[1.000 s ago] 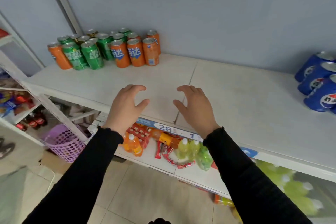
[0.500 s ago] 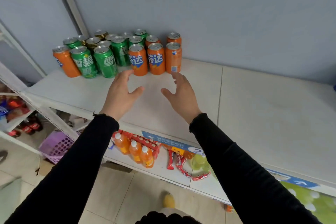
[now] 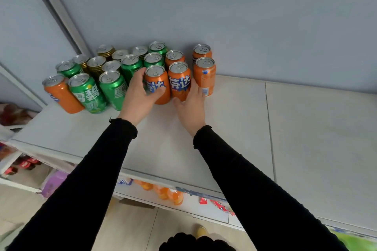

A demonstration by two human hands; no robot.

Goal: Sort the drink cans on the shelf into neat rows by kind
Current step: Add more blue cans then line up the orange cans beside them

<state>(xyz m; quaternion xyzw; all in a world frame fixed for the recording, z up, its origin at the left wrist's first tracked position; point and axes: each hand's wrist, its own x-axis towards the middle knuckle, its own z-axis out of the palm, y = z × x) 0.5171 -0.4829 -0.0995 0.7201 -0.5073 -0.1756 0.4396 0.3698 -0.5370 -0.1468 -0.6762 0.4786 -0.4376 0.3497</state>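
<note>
Shelf, left hand gripping orange can lettered 芬达, right hand curled round second 芬达 can, green cans beside.

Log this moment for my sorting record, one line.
left hand: grips orange can | right hand: holds second orange can | shelf
</note>
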